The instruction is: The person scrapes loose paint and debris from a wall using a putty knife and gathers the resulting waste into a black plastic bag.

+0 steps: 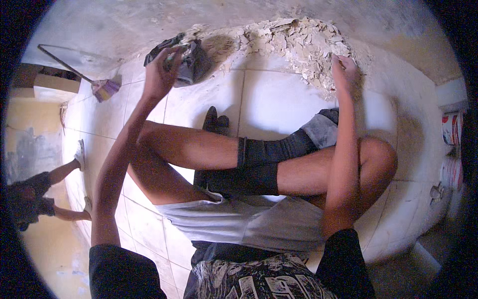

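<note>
My left hand (164,73) is at the upper left, its fingers on the rim of a black plastic bag (198,59) that stands on the tiled floor close to the wall. Pale flakes, seemingly of paint or plaster, show at the bag's mouth. A heap of peeled paint flakes (310,45) lies along the foot of the wall, right of the bag. My right hand (345,71) is curled at the heap's right edge; whether its fingers hold any flakes cannot be made out. My crossed legs in dark socks are in front of me.
A broom (105,89) with purple and yellowish bristles leans at the upper left. Another person (33,200) is at the far left, with a pale shoe (79,155) on the floor. Paint buckets (451,129) stand at the far right, near a small greyish object (436,191) on the floor.
</note>
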Action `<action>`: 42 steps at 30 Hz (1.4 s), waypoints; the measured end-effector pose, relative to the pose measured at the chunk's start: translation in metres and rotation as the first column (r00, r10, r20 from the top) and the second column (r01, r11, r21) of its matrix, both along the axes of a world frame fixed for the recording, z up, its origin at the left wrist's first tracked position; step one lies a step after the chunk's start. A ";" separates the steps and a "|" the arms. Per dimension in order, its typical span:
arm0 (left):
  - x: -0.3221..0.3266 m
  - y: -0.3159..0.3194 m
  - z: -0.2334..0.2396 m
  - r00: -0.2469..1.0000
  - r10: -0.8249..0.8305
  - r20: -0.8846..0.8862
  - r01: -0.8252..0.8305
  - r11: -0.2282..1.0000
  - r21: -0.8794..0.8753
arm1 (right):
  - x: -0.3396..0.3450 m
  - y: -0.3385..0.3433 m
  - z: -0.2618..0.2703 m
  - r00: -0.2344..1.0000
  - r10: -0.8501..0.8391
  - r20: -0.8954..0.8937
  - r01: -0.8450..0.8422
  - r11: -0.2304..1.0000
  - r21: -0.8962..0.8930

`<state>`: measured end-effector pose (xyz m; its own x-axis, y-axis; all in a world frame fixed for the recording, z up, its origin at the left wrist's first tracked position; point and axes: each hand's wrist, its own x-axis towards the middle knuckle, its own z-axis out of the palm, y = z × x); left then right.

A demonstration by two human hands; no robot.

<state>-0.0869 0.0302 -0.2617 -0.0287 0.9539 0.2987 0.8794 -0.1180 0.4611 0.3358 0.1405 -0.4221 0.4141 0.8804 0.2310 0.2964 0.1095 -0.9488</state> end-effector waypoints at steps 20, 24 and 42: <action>-0.097 0.006 0.022 0.909 0.199 -0.366 -0.308 0.913 -0.268 | -0.002 -0.008 0.007 0.999 0.022 -0.035 -0.024 0.998 -0.055; -0.082 -0.007 0.023 0.970 0.208 -0.125 -0.216 0.975 -0.055 | -0.005 -0.008 0.008 0.999 0.002 0.038 -0.002 1.000 0.010; 0.056 0.028 -0.113 0.900 -0.375 -0.223 0.294 0.899 -0.325 | -0.002 0.001 -0.005 0.996 0.021 -0.082 -0.019 0.999 0.028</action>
<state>-0.0314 0.0585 -0.3750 0.3513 0.9358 -0.0289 0.9051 -0.3315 0.2662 0.3333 0.1415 -0.4267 0.4152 0.8826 0.2205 0.2146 0.1405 -0.9665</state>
